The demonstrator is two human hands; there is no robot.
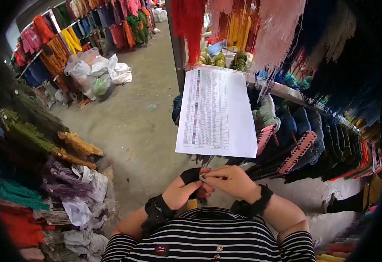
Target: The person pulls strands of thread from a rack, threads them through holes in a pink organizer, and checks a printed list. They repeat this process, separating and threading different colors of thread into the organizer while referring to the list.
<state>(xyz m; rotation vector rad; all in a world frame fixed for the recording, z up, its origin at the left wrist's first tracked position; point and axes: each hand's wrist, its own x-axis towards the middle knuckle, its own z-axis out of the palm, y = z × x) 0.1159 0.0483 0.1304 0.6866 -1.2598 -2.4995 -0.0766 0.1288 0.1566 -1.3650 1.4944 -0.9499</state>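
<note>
My left hand and my right hand meet in front of my chest, fingers closed and pinching together. Between the fingertips is something small and thin that I cannot make out. Black material covers part of my left fingers. A little dark fibre shows below the hands. Black bands are around both wrists. Just beyond my hands, a white printed sheet with a table and a column of colour swatches rests against the rack.
Yarn skeins hang from the rack at the upper right, with darker skeins and pink perforated strips below. Plastic bags lie on the concrete floor. More yarn hangs at the left, beside white bags.
</note>
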